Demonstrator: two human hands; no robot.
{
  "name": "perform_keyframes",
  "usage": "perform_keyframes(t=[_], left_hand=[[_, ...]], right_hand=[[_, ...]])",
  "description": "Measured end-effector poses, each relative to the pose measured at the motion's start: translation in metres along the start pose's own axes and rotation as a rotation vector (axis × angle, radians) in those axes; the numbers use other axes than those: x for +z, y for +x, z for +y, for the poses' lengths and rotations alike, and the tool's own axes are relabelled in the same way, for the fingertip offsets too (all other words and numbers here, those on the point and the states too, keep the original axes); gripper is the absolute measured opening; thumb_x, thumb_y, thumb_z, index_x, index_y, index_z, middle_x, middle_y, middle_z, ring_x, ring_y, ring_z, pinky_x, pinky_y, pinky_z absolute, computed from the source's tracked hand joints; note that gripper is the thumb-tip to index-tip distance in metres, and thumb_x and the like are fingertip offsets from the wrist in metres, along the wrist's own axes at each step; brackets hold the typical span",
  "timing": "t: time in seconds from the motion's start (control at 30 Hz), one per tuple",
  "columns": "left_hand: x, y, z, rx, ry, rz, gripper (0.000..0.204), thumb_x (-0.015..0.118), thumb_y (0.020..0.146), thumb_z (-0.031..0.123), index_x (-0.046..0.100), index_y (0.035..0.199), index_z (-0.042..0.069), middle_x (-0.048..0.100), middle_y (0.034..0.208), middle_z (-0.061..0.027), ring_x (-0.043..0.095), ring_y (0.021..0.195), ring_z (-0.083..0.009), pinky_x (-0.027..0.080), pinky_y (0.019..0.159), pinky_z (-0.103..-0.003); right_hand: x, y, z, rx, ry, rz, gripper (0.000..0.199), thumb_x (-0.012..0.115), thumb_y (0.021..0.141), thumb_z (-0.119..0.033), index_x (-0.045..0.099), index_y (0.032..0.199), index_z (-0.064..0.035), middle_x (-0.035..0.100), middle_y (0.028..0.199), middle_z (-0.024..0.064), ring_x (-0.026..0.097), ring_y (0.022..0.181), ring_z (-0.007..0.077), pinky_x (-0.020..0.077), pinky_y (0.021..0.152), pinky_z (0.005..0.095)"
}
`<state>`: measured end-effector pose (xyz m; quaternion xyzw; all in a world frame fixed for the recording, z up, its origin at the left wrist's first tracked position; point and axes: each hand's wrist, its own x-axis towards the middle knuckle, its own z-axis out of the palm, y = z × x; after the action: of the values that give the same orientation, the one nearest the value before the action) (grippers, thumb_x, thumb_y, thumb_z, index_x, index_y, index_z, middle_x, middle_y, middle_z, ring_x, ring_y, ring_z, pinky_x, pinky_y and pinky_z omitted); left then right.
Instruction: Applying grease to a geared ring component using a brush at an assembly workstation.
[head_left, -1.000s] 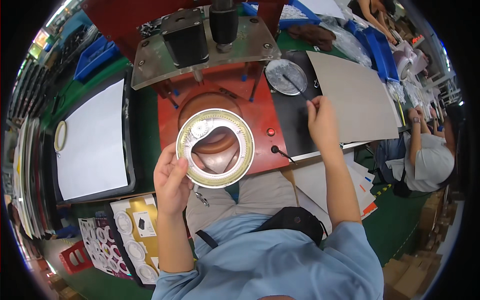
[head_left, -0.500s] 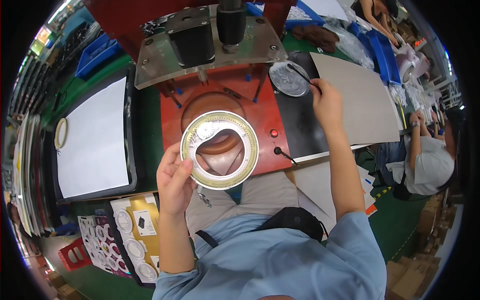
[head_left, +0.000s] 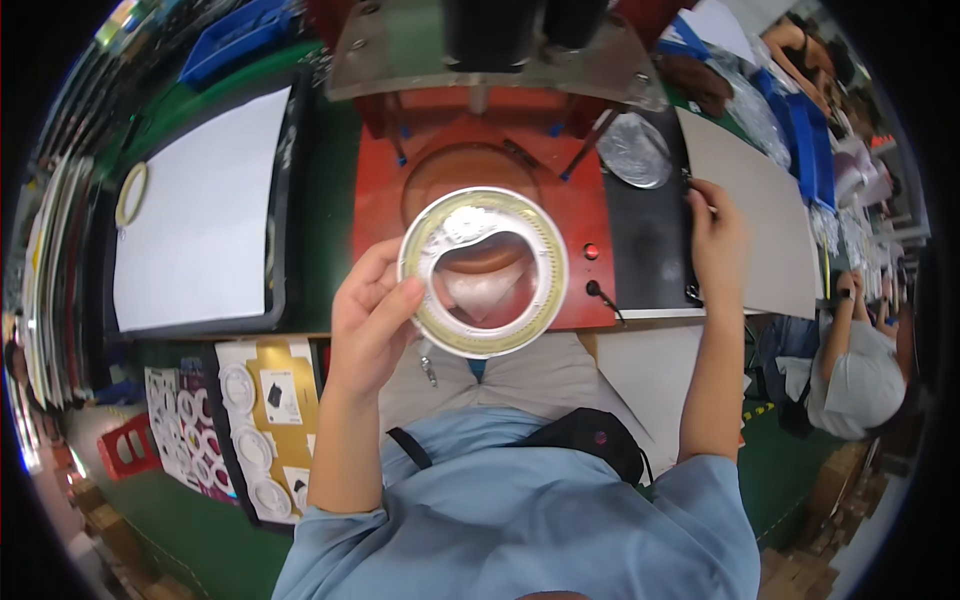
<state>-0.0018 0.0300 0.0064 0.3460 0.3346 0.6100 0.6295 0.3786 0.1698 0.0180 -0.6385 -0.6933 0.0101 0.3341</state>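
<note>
The left hand (head_left: 372,318) is pinching the left rim of a round white-and-gold ring-shaped plastic piece (head_left: 484,272), holding it just above the red press base (head_left: 570,215). It is looking light, thin and probably bendable, best gripped at the rim. The right hand (head_left: 716,232) is closing on a grey cardboard sheet's (head_left: 745,215) edge.

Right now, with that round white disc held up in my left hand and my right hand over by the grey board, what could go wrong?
The left hand grips the disc only at one edge, so it could tip or slip onto the red press base. The right hand is at the grey board, close to the metal press plate overhead; a careless reach might put fingers under it. Eyes on the disc may leave the right hand unwatched.
</note>
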Motion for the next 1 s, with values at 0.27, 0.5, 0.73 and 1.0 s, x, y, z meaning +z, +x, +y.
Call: perform_keyframes(t=[0.27, 0.5, 0.73, 1.0], left_hand=[[-0.002, 0.001, 0.002, -0.04, 0.029, -0.033, 0.04, 0.063, 0.104, 0.011, 0.054, 0.14, -0.002, 0.074, 0.097, -0.0072, 0.059, 0.073, -0.0029, 0.04, 0.058, -0.017], [-0.005, 0.0, 0.001, -0.058, 0.058, -0.049, 0.042, 0.065, 0.103, 0.01, 0.054, 0.141, -0.002, 0.074, 0.096, -0.0073, 0.061, 0.076, -0.0031, 0.038, 0.058, -0.018], [-0.007, 0.0, 0.001, -0.037, 0.083, -0.072, 0.042, 0.065, 0.102, 0.01, 0.055, 0.142, -0.002, 0.074, 0.096, -0.008, 0.061, 0.075, -0.0039, 0.039, 0.058, -0.018], [-0.005, 0.0, -0.001, -0.029, 0.066, -0.084, 0.043, 0.066, 0.103, 0.011, 0.055, 0.142, -0.003, 0.074, 0.096, -0.0082, 0.062, 0.075, -0.0047, 0.039, 0.058, -0.019]], right_hand=[[-0.009, -0.015, 0.002, -0.05, 0.029, -0.129, 0.021, 0.065, 0.102, -0.014, 0.075, 0.119, -0.0061, 0.076, 0.107, 0.0163, 0.074, 0.096, 0.0316, 0.0556, 0.087, 0.037], [-0.064, -0.037, -0.062, 0.05, 0.471, -0.09, 0.024, 0.063, 0.104, -0.004, 0.072, 0.125, 0.0005, 0.077, 0.104, 0.0097, 0.049, 0.064, 0.0021, 0.0359, 0.056, 0.0173], [-0.067, -0.039, -0.12, -0.451, 0.419, -0.248, 0.024, 0.073, 0.086, 0.011, 0.076, 0.109, 0.0041, 0.074, 0.096, 0.0147, 0.068, 0.083, 0.0221, 0.0513, 0.068, 0.028], [-0.053, -0.036, -0.131, -0.597, 0.382, -0.29, 0.027, 0.071, 0.084, 0.014, 0.075, 0.109, 0.0049, 0.073, 0.097, 0.0156, 0.07, 0.083, 0.0242, 0.0553, 0.07, 0.0296]])
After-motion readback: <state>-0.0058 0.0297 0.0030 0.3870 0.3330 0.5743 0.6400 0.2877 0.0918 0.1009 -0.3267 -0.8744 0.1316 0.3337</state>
